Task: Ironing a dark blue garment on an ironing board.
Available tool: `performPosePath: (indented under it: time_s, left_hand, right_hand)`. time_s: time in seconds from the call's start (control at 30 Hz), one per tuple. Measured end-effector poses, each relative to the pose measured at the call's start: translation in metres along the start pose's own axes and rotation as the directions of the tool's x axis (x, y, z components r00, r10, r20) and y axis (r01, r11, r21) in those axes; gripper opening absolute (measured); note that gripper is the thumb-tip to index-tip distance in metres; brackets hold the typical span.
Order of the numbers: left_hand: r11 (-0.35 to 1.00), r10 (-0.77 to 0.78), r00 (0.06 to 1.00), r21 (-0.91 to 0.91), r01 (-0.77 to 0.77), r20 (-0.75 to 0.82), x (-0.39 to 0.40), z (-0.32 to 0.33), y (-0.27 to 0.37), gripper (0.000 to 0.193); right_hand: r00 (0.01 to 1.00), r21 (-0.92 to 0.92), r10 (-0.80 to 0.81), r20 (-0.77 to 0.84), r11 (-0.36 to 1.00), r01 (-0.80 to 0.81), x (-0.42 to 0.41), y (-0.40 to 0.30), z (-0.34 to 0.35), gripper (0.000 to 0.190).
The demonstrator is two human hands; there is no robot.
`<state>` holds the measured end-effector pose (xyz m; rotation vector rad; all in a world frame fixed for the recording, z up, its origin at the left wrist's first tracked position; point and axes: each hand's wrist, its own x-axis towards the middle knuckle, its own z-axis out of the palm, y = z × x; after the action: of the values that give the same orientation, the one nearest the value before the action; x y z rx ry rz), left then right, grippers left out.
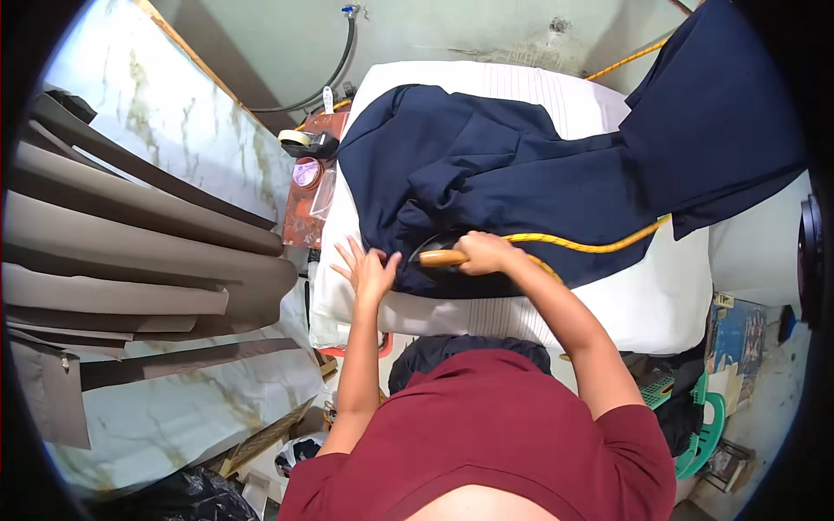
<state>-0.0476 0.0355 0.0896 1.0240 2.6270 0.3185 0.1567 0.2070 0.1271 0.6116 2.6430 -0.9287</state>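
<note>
A navy blue garment (560,176) is spread over a white padded ironing table (671,293), with folds bunched near its middle. My right hand (485,253) grips the wooden handle of a clothes iron (443,258), which rests on the garment close to its near edge. The iron's soleplate is mostly hidden under the hand and handle. Just left of the iron's tip, my left hand (366,268) lies on the garment's edge with its fingers spread. A yellow cord (586,246) runs from beside the iron to the right across the cloth.
Left of the padding, a reddish stand (303,218) holds a tape dispenser (306,142) and a round container (307,173). Grey-brown cloth pieces (150,228) lie on a marble-patterned surface (215,397) at the left. A green plastic chair (707,430) stands at the lower right. A wall is behind.
</note>
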Motion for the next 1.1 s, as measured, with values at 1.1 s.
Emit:
performPosePath:
  time_s: [1.1]
  left_hand:
    - [0.922,0.379,0.925,0.077,-0.379,0.012,0.119,-0.024,0.027,0.039]
  right_hand:
    - [0.969,0.223,0.214,-0.121,0.957,-0.183,0.025,-0.033,0.002,0.041]
